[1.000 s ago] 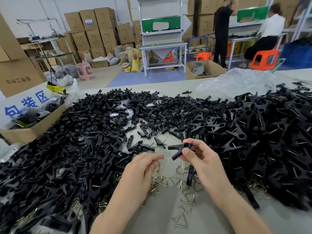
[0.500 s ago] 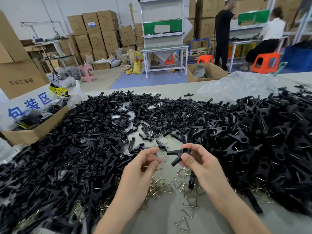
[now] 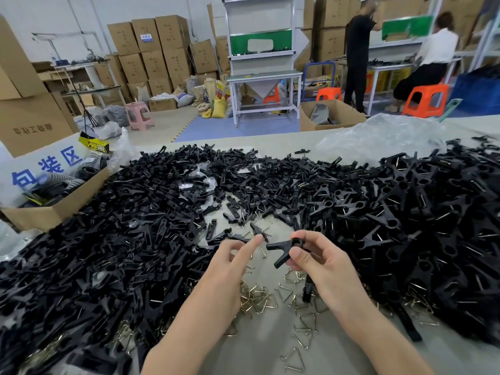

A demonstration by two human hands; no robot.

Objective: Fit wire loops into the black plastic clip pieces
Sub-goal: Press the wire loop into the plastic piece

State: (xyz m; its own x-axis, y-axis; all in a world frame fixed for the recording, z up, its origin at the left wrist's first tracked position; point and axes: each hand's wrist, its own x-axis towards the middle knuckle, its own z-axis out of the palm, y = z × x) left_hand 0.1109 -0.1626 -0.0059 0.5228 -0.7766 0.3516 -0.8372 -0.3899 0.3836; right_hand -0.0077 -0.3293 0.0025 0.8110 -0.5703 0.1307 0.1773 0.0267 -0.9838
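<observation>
Left hand point(image 3: 230, 263): fingertips, bunched against the thumb one second ago and still pinched half a second ago, now parted. Index finger point(image 3: 251, 243) straightened, its tip just beside the free end of the black clip point(image 3: 282, 251). Right hand point(image 3: 322, 263): moved, together with the clip, a little farther from the near edge of the table point(image 3: 270, 347).

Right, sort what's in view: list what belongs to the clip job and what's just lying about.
Job: right hand, the black clip it grips, left hand, wire loops, clip pile.
Lying about: cardboard box, plastic bag, pink stool.
</observation>
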